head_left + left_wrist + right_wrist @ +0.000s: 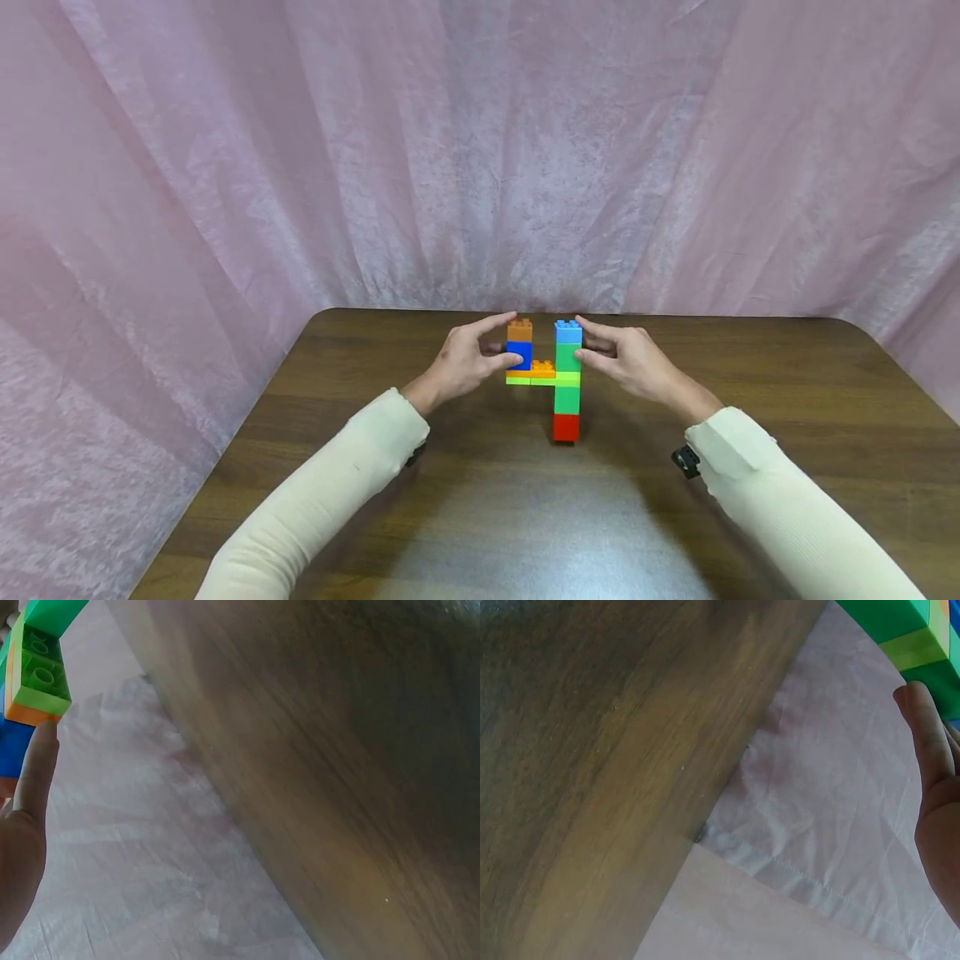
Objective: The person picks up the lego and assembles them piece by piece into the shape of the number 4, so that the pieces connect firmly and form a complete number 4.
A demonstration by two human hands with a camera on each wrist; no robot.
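Observation:
A toy brick structure (567, 400) stands upright before me, with its red brick (566, 427) lowest, against the tabletop. Its right column rises through green and lime to a light blue brick (568, 332). A flat lime and orange arm juts left, carrying a blue brick (518, 354) under a brown-orange brick (520, 331). My left hand (468, 358) grips that shorter stack, thumb on the blue brick and a finger at the top. On the other side, my right hand (626, 358) holds the tall column, thumb against the upper green brick (567, 357). The remaining fingers are partly hidden.
The brown wooden table (480, 517) extends around the structure, its rounded far corners meeting a pink curtain (525, 167). Both forearms in pale sleeves (322, 492) reach in from the front. A small black device (686, 461) sits under the right wrist.

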